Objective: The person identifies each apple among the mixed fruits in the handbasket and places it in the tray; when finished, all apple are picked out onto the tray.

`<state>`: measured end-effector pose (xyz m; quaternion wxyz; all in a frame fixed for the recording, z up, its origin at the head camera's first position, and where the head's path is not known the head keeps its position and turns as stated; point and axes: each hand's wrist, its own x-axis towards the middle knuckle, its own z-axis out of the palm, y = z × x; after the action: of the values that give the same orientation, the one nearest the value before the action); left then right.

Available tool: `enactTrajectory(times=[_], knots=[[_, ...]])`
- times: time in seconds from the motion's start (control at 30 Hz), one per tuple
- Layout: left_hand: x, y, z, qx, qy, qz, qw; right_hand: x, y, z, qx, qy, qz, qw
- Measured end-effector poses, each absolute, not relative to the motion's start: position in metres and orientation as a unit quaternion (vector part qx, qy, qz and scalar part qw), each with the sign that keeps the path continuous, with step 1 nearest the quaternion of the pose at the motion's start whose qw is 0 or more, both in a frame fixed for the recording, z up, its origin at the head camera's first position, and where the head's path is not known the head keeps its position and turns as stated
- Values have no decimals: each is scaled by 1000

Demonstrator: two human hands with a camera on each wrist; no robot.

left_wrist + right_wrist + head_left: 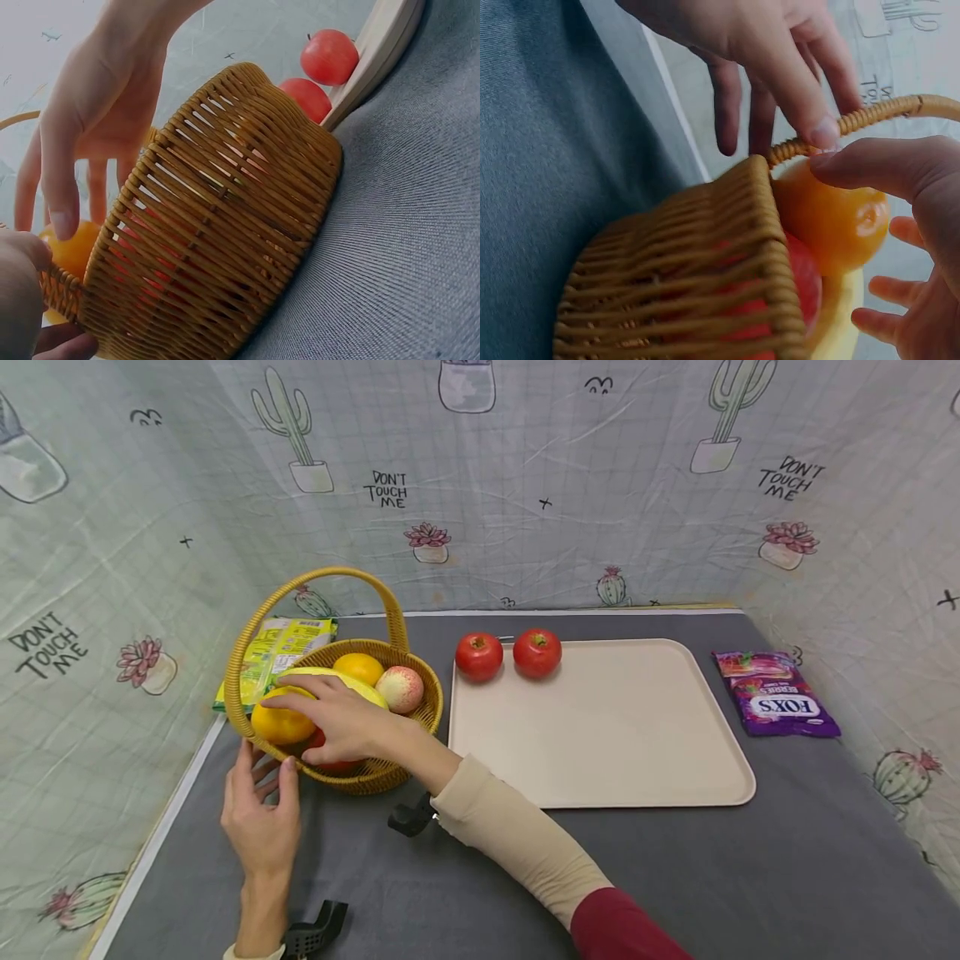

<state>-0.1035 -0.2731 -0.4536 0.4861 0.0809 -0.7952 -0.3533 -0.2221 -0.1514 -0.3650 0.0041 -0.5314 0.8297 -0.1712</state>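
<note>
A woven wicker basket with a tall arched handle stands at the left of the table. Two oranges, a yellow banana, a pink peach and a red fruit lie inside. My left hand grips the near left rim where the handle begins, thumb on one side and fingers on the other. Above the fruit is my right hand, its fingers spread around the front orange without closing on it. In the left wrist view, the right hand's fingers hang down over this orange.
Right of the basket lies a beige tray, with two round red fruits at its back left edge. A purple Fox's candy bag lies farther right. Behind the basket is a yellow-green packet. Printed cloth walls surround the grey table.
</note>
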Motion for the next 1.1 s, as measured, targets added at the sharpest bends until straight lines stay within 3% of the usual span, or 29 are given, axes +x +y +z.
enactTrajectory(times=[0.57, 1.1], knots=[[-103, -276, -454, 84, -799, -347, 483, -214, -174, -371, -515, 844, -147, -41], [-105, -275, -456, 86, -803, -341, 482, -215, -176, -385, -506, 843, -175, -45]])
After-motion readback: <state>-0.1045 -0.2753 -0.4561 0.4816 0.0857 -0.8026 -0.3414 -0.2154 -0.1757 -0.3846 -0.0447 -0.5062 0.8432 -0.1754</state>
